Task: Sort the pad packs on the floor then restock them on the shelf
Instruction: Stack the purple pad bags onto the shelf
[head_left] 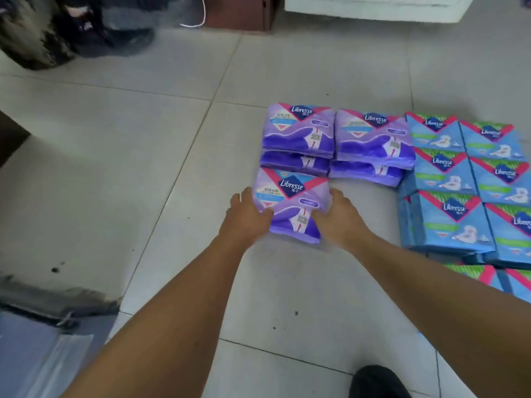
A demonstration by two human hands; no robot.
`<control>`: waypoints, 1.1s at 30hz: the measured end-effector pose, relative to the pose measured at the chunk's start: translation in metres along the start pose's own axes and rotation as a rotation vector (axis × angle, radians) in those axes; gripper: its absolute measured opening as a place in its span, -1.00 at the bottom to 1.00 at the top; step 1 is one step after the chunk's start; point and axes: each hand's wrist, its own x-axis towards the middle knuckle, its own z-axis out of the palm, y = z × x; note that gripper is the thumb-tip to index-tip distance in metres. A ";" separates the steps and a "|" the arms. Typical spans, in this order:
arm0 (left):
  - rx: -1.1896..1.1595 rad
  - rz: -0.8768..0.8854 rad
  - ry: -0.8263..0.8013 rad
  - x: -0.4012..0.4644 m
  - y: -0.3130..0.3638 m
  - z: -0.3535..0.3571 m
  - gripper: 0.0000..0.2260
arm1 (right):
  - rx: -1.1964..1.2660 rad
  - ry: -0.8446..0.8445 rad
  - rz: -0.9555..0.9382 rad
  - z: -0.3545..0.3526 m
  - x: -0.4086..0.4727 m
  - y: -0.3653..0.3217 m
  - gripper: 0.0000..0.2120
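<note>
Floor: pale square tiles, grey grout, scattered dark specks. Far beyond the hands, a brown cabinet base and white unit; blurred dark items, possibly bags, far left.

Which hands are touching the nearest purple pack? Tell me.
Touching, both. The head view shows the left hand and right hand pressed against opposite sides of the purple pack.

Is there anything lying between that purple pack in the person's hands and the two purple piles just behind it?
Nothing visible. The left hand and right hand grip the purple pack by its sides, and only a narrow strip of bare floor separates it from the purple piles.
</note>
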 end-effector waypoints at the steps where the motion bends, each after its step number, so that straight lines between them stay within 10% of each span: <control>1: -0.045 -0.022 -0.012 0.004 -0.005 0.004 -0.37 | 0.001 -0.003 0.017 0.004 0.002 0.001 -0.50; 10: -0.487 -0.281 -0.183 -0.005 -0.021 0.003 -0.56 | 0.325 -0.010 0.186 0.017 -0.001 0.003 -0.50; 17: -0.623 -0.032 -0.211 -0.068 0.010 -0.089 -0.56 | 0.519 -0.085 -0.016 -0.023 -0.067 -0.067 -0.51; 22: -0.601 0.064 0.035 -0.173 0.040 -0.190 -0.71 | 0.433 -0.096 -0.308 -0.060 -0.157 -0.150 -0.52; 33: -0.442 0.042 0.632 -0.444 -0.021 -0.369 -0.22 | 0.414 -0.453 -0.780 -0.050 -0.411 -0.297 -0.64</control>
